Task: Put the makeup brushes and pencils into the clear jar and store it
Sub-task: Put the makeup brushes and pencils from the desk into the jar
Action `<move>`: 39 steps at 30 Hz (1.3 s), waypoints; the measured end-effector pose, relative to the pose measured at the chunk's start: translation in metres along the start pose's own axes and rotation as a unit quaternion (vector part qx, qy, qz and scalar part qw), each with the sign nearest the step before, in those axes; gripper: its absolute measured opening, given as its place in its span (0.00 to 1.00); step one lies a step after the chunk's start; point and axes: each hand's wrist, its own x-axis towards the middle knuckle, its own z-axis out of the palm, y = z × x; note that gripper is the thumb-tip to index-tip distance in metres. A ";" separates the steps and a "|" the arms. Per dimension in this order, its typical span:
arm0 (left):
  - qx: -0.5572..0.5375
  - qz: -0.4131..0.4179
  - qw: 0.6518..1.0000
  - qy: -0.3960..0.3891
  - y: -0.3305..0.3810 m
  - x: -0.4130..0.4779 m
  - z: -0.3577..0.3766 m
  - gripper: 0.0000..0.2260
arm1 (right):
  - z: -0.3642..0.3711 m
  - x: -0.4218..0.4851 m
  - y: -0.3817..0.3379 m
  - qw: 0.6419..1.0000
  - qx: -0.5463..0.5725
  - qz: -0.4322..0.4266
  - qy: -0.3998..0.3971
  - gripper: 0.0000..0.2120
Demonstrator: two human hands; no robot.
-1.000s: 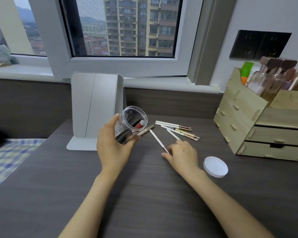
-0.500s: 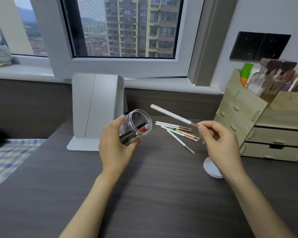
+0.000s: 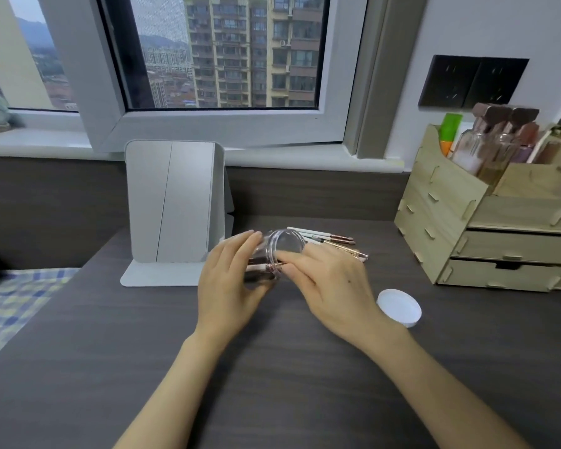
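Clear jar [image 3: 274,254], tilted above the desk [image 3: 272,367], left hand [image 3: 229,280] wrapping it; right hand [image 3: 331,283] pinching a brush at its mouth, ideally sliding it fully in before fetching remaining brushes [image 3: 332,243].

The near part of the surface [image 3: 272,384] is lying bare — lots of room there. Behind the hands, the folded mirror [image 3: 172,205] is standing in the way on the left. The wooden organizer [image 3: 450,222] is blocking the right side. A white lid [image 3: 399,307] is sitting just beside the right wrist — loose brushes [image 3: 334,243] are lying behind the fingers.
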 end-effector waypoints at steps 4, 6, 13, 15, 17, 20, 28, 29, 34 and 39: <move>0.014 -0.031 0.999 0.015 -0.002 0.002 -0.002 0.33 | -0.006 -0.021 0.025 0.980 0.121 0.123 0.094 0.14; 0.016 -0.062 0.998 0.022 -0.004 0.003 -0.001 0.34 | 0.005 -0.029 0.055 0.976 -0.016 0.208 0.060 0.11; -0.017 -0.140 0.990 0.024 0.000 0.003 0.000 0.34 | 0.040 -0.036 0.095 0.904 -0.224 0.295 -0.215 0.12; -0.089 -0.204 0.974 0.025 0.004 0.004 -0.003 0.34 | 0.046 -0.035 0.093 0.919 -0.229 0.269 -0.175 0.06; -0.179 -0.260 0.948 0.023 0.004 0.004 -0.005 0.35 | 0.047 -0.032 0.095 0.922 -0.209 0.293 -0.141 0.06; -0.255 -0.315 0.914 0.009 0.000 0.004 -0.005 0.34 | 0.035 -0.029 0.097 0.922 -0.012 0.387 -0.022 0.07; -0.078 -0.173 0.982 0.004 -0.002 0.002 0.001 0.35 | -0.070 0.004 0.040 0.922 0.252 0.253 0.149 0.09; -0.060 -0.158 0.986 0.003 -0.002 0.002 0.001 0.35 | -0.073 0.006 0.034 0.939 0.219 0.232 0.126 0.08; -0.030 -0.102 0.994 -0.004 -0.001 0.001 0.002 0.36 | -0.046 0.015 0.012 0.982 0.101 0.156 0.046 0.04; -0.006 -0.047 0.999 -0.024 -0.001 0.000 0.003 0.35 | -0.011 0.023 -0.002 0.980 0.080 0.182 0.012 0.06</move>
